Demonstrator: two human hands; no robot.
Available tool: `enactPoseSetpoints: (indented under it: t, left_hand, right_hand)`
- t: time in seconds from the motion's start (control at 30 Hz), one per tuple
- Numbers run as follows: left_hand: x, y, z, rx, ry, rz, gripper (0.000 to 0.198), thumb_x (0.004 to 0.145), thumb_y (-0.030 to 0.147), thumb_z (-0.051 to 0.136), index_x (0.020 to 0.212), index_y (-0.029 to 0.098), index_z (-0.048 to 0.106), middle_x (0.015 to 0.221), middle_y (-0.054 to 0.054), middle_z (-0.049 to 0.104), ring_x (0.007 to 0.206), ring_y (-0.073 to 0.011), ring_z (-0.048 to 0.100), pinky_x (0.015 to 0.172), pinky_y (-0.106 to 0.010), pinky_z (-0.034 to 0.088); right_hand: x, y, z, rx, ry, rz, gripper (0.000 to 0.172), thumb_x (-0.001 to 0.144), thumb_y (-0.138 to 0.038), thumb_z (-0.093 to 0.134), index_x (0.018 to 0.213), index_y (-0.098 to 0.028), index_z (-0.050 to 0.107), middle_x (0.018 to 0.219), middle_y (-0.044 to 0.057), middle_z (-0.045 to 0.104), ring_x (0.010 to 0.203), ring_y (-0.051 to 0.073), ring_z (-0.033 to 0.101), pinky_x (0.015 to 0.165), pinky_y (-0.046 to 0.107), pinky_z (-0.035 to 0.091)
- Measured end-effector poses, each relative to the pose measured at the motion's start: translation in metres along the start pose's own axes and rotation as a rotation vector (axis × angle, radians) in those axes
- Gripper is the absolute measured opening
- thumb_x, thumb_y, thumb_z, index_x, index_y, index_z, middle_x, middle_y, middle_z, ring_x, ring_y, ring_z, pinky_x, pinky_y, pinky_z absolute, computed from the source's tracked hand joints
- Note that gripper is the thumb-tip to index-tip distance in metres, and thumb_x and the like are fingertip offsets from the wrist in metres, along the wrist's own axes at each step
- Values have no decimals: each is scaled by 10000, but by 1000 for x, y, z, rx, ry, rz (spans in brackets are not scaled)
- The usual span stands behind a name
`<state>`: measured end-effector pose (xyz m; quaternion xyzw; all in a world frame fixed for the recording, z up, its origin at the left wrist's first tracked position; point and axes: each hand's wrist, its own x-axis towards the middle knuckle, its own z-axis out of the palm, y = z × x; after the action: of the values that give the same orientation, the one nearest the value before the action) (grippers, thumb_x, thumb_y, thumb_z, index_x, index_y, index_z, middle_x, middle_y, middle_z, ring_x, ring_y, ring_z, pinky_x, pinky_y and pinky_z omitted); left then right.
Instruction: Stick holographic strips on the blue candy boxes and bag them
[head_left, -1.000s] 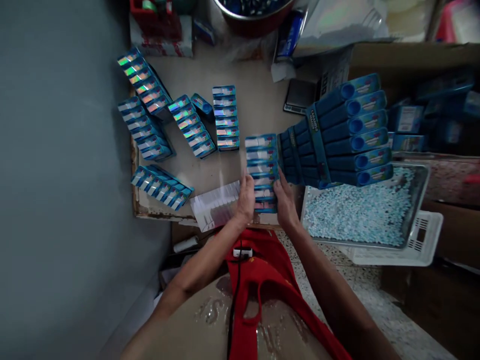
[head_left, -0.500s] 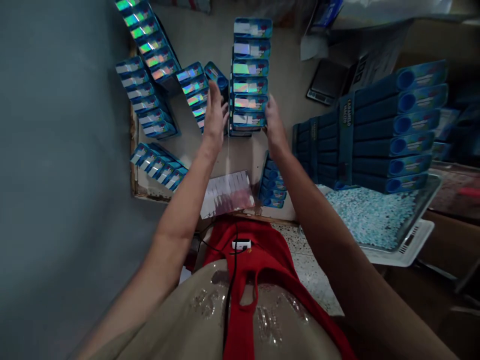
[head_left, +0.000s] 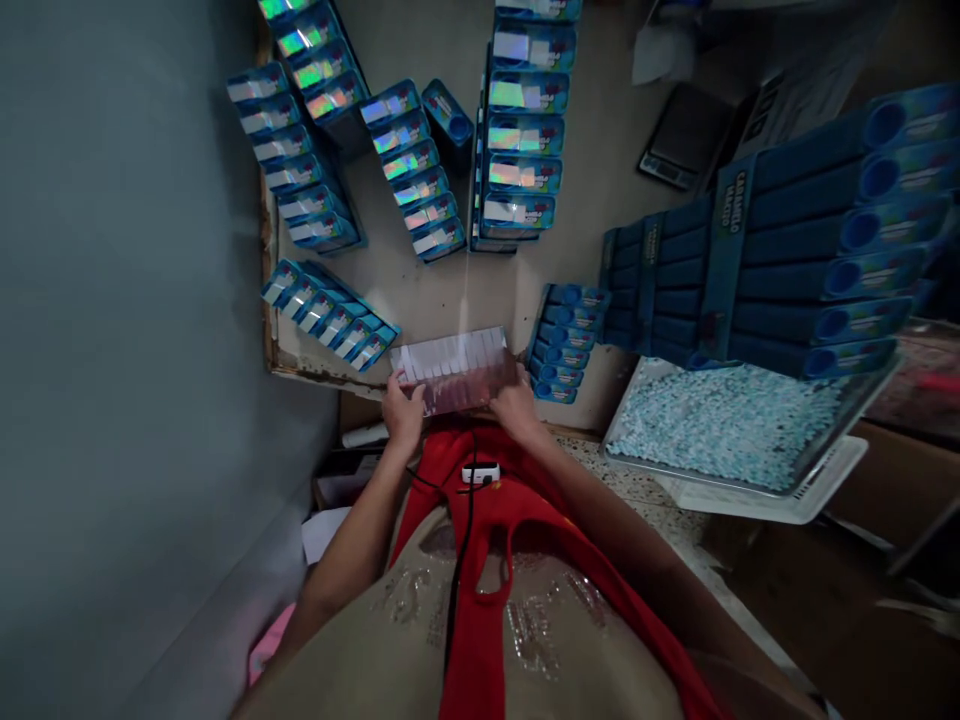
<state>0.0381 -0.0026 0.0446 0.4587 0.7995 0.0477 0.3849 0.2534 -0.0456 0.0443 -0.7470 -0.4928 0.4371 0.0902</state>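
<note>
A stack of clear plastic sleeves [head_left: 454, 368] lies at the near edge of the tabletop [head_left: 600, 200]. My left hand [head_left: 403, 412] grips its left end with curled fingers. My right hand [head_left: 514, 404] holds its right end the same way. Just beyond, a tall row of blue boxes with shiny foil faces [head_left: 523, 130] stands on the table, apart from both hands. A short row of small blue boxes [head_left: 564, 342] lies right of the sleeves.
More rows of blue foil boxes [head_left: 298, 160] fan out at the left. A large bundle of long blue packs [head_left: 787, 260] sits at right over a tray of pale blue pellets [head_left: 720, 420]. A scale [head_left: 682, 135] lies behind.
My hands left the tall row of boxes set down in the middle of the table and came back to the near edge, where they now grip the clear sleeves.
</note>
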Motion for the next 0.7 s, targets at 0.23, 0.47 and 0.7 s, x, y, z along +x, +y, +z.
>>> enactPoseSetpoints:
  t: [0.23, 0.47, 0.7]
  left_hand:
    - [18, -11, 0, -13, 120, -164, 436, 766, 306, 812, 1117, 185, 583, 1155, -203, 708, 1194, -397, 659, 1094, -546, 475]
    - [16, -26, -14, -64, 139, -98, 628, 700, 259, 851, 1233, 191, 527, 1126, -137, 720, 1036, -290, 705, 982, -432, 542]
    - [6, -17, -46, -398, -175, 44, 527, 689, 250, 770, 1167, 214, 551, 956, -19, 702, 857, -175, 679, 793, -285, 550]
  right_hand:
    - [-6, -3, 2, 10, 103, 84, 589, 897, -217, 521, 1473, -93, 531, 1413, 258, 530, 1291, 387, 496, 1143, 580, 435]
    - [-5, -11, -8, 93, 107, 80, 679, 802, -99, 487, 1477, -147, 535, 1461, 215, 560, 1325, 335, 552, 1118, 486, 475]
    - [0, 3, -41, 537, -45, 55, 395, 724, -304, 614, 1082, -191, 738, 1173, 95, 767, 1092, 282, 692, 1043, 453, 532]
